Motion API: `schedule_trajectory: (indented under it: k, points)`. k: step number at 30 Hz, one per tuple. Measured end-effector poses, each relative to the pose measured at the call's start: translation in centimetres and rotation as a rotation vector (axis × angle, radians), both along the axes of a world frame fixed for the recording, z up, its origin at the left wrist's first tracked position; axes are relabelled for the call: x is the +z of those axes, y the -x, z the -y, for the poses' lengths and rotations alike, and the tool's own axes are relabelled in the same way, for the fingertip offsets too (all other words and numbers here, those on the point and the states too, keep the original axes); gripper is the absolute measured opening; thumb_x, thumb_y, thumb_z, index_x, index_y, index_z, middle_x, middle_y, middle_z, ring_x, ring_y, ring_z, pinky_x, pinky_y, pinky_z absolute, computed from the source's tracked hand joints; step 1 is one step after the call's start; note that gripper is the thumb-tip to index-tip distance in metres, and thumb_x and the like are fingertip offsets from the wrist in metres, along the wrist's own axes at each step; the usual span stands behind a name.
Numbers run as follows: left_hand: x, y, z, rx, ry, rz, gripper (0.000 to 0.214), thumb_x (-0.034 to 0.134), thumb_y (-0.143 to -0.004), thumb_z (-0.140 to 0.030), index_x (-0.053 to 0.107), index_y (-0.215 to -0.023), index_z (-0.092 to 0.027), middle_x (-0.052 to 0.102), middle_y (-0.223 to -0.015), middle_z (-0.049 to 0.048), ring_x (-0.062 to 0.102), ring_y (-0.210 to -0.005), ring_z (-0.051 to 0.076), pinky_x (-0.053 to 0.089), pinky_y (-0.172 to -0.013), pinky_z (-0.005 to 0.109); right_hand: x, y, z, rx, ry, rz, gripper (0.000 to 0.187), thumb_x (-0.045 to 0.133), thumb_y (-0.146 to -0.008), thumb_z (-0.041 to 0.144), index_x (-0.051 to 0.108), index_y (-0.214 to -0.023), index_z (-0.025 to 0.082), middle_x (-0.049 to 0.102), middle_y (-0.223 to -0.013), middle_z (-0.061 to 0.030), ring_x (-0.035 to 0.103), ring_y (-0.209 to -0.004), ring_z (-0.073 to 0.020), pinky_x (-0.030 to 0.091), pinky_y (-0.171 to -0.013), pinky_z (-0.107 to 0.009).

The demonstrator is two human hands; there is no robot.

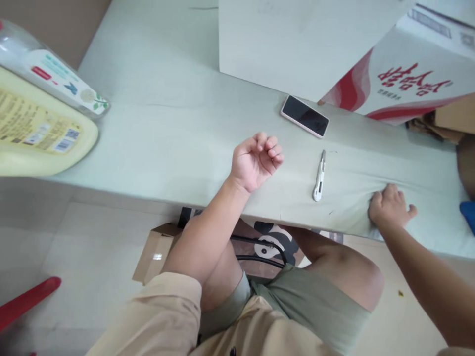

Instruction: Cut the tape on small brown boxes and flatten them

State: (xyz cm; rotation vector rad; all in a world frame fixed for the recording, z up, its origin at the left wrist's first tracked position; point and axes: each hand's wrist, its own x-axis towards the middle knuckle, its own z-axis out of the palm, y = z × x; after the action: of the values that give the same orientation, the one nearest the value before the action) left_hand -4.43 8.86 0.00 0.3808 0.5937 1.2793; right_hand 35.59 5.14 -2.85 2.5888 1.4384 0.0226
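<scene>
My left hand hovers over the front part of the table, palm up, with its fingers loosely curled in and nothing seen in them. My right hand rests palm down at the table's front edge, its fingers somewhat spread on the pale green tablecloth, which creases beside it. Between the hands lies a white utility knife, its slim end pointing away from me. A phone with a dark screen and pale pink case lies beyond the knife, touched by neither hand.
A white box and a red-and-white carton stand at the back right. A clear labelled bottle and a yellow bottle are at the left. Below the table are a cardboard box and a panda-print bag. Something blue shows far right.
</scene>
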Motion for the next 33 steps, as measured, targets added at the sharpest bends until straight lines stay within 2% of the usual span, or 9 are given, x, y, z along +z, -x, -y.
schedule_trajectory:
  k: [2, 5, 11, 22, 25, 29, 33]
  points:
    - [0.1, 0.3, -0.3, 0.027, 0.018, 0.058, 0.032, 0.035, -0.096, -0.02, 0.029, -0.065, -0.019, 0.039, -0.068, 0.0009, 0.048, -0.062, 0.011, 0.05, -0.069, 0.032, -0.2, 0.2, 0.0, -0.015, -0.019, 0.018, 0.065, 0.011, -0.096, 0.042, 0.04, -0.15, 0.019, 0.045, -0.158, -0.0222, 0.039, -0.15, -0.0289, 0.027, -0.12, -0.055]
    - [0.0, 0.9, -0.5, 0.071, 0.048, 0.076, 0.041, 0.036, -0.101, -0.029, 0.024, -0.063, -0.019, 0.028, -0.062, -0.0009, 0.039, -0.054, 0.009, 0.044, -0.059, 0.027, -0.4, 0.5, -0.1, -0.055, -0.057, 0.051, 0.063, 0.014, -0.094, 0.041, 0.048, -0.143, 0.023, 0.055, -0.147, -0.0244, 0.048, -0.143, -0.0336, 0.036, -0.111, -0.055]
    - [-1.0, 2.2, -0.5, 0.111, 0.113, 0.092, 0.051, 0.036, -0.1, -0.039, 0.016, -0.058, -0.019, 0.019, -0.055, -0.0013, 0.028, -0.046, 0.009, 0.033, -0.047, 0.025, -0.7, 0.3, 0.0, -0.081, -0.093, 0.062, 0.058, 0.021, -0.092, 0.038, 0.054, -0.138, 0.022, 0.062, -0.138, -0.0235, 0.054, -0.135, -0.0359, 0.039, -0.106, -0.053]
    - [-0.5, 0.9, -1.0, 0.05, 0.083, 0.233, 0.051, 0.029, -0.099, -0.037, 0.014, -0.053, -0.02, 0.012, -0.051, -0.0018, 0.021, -0.041, 0.009, 0.025, -0.041, 0.025, -0.8, -0.4, 0.2, -0.046, -0.137, 0.011, 0.058, 0.025, -0.095, 0.038, 0.053, -0.143, 0.019, 0.06, -0.142, -0.0224, 0.054, -0.136, -0.0361, 0.037, -0.108, -0.053]
    - [-0.4, 1.1, -0.9, 0.049, 0.096, 0.249, 0.05, 0.026, -0.099, -0.036, 0.013, -0.053, -0.02, 0.012, -0.051, -0.0019, 0.019, -0.041, 0.009, 0.025, -0.042, 0.026, -0.9, -0.3, 0.3, -0.049, -0.154, -0.012, 0.058, 0.025, -0.095, 0.037, 0.051, -0.144, 0.02, 0.058, -0.145, -0.0221, 0.052, -0.139, -0.0355, 0.035, -0.111, -0.053]
    - [-0.3, 1.7, -0.8, 0.065, 0.098, 0.223, 0.052, 0.031, -0.098, -0.039, 0.012, -0.053, -0.02, 0.012, -0.052, -0.0026, 0.02, -0.041, 0.009, 0.024, -0.042, 0.025, -1.0, -0.1, 0.6, -0.088, -0.161, -0.046, 0.059, 0.023, -0.095, 0.036, 0.05, -0.146, 0.021, 0.056, -0.149, -0.0204, 0.05, -0.142, -0.0329, 0.035, -0.114, -0.051]
    - [0.0, 2.1, -0.7, 0.065, 0.089, 0.255, 0.051, 0.032, -0.097, -0.039, 0.011, -0.053, -0.02, 0.01, -0.052, -0.0031, 0.02, -0.04, 0.009, 0.023, -0.041, 0.025, -0.8, 0.1, 0.8, -0.122, -0.151, -0.076, 0.059, 0.025, -0.094, 0.033, 0.048, -0.147, 0.024, 0.054, -0.151, -0.0191, 0.049, -0.142, -0.0342, 0.034, -0.114, -0.057]
